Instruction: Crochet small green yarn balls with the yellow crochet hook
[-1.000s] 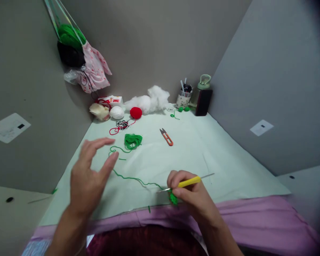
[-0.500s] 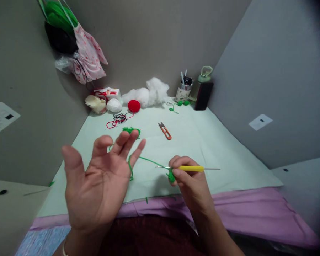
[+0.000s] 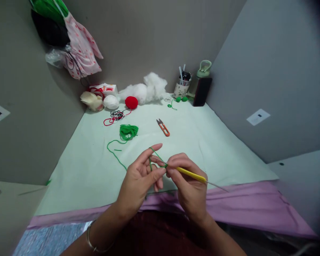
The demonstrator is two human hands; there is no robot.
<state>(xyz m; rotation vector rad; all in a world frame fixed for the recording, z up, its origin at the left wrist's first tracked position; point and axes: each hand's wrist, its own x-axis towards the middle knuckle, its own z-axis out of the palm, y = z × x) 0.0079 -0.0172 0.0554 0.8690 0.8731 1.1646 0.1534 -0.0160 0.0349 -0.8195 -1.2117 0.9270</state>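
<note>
My right hand [image 3: 189,183] is closed around the yellow grip of a crochet hook [image 3: 191,174], its thin metal end pointing left toward my other hand. Green yarn [image 3: 158,153] runs over the raised index finger of my left hand [image 3: 140,176]. The thumb and a finger of that hand pinch a small green crochet piece [image 3: 164,165] at the hook, mostly hidden by fingertips. A loose strand trails from behind the left hand to a green yarn skein [image 3: 128,132] lying on the pale cloth.
Orange thread snips [image 3: 163,127] lie mid-table. Behind are a red yarn ball [image 3: 131,102], a white yarn ball [image 3: 111,102], white stuffing [image 3: 146,89], a pen cup [image 3: 181,88], a dark phone [image 3: 202,91] and a green-lidded bottle [image 3: 203,69]. Walls stand on three sides.
My left hand has turned from palm-up with spread fingers and moved right to the hook, now pinching the green piece with yarn over its index finger. The hook has tilted.
</note>
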